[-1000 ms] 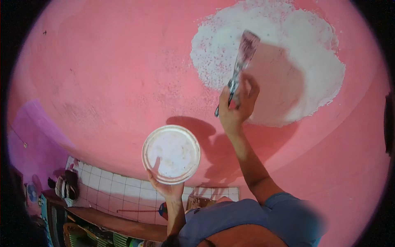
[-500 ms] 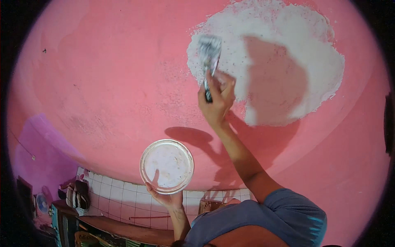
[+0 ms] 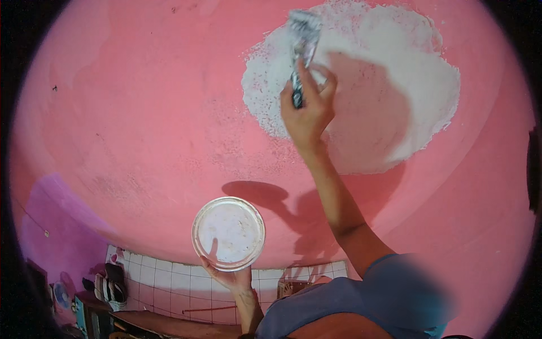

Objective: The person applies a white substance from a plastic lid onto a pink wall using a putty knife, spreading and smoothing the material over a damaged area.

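Note:
My right hand (image 3: 307, 107) grips a paint-smeared brush (image 3: 302, 42) by its dark handle, bristles pressed to the pink wall (image 3: 141, 113) at the upper left part of a white painted patch (image 3: 389, 85). The hand and forearm cast a shadow across the patch. Lower down, my left hand (image 3: 228, 277) holds a round clear bowl (image 3: 228, 233) of white paint from underneath, thumb over its near rim, well away from the wall patch.
The patch has a speckled, ragged edge on its left side. Below the wall runs a white tiled floor (image 3: 169, 282). Shoes (image 3: 110, 288) and dark furniture lie at the lower left, next to a purple wall section (image 3: 51, 226).
My right hand swept the brush from the patch's middle to its left edge, then up toward the top. The bowl in my left hand dropped slightly lower.

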The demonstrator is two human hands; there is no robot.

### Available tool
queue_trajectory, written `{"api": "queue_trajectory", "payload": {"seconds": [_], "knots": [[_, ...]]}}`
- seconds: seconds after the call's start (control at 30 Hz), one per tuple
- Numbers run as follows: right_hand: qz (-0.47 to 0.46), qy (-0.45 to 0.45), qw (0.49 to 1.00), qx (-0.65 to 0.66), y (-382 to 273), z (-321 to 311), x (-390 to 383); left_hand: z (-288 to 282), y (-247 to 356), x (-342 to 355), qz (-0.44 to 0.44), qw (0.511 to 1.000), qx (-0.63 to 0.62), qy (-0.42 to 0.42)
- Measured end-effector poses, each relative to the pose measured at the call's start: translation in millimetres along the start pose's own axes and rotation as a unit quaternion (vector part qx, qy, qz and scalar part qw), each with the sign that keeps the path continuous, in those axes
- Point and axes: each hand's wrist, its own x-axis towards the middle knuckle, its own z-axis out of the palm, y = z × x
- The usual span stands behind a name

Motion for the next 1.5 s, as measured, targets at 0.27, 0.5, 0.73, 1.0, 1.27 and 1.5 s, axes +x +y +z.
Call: {"api": "queue_trajectory", "payload": {"seconds": [0.27, 0.5, 0.73, 1.0, 1.27, 1.5], "knots": [[0.027, -0.24, 0.964, 0.115, -17.3, -24.8, -128.4, 5.1, 4.8, -3.2, 0.0, 1.0, -0.006, -0.019], [0.001, 0.017, 0.999, -0.037, 31.2, -25.5, -21.6, 2.4, 2.2, -2.4, 0.006, 1.0, 0.018, -0.016], [-0.062, -0.15, 0.985, 0.051, 3.4, -31.5, -95.4, 7.5, 5.0, -2.9, -0.016, 0.999, 0.027, -0.037], [-0.01, 0.058, 0.998, -0.017, 52.3, -62.5, -26.7, -0.1, 5.5, -3.2, -0.02, 0.999, 0.02, -0.045], [0.368, 0.143, 0.848, 0.353, 10.2, -128.7, -3.5, 6.0, 6.1, -0.7, -0.016, 0.998, 0.033, -0.041], [0.347, -0.084, 0.87, 0.34, -4.6, -182.1, -25.6, -2.4, 14.0, -1.2, -0.016, 0.998, 0.035, -0.044]]}}
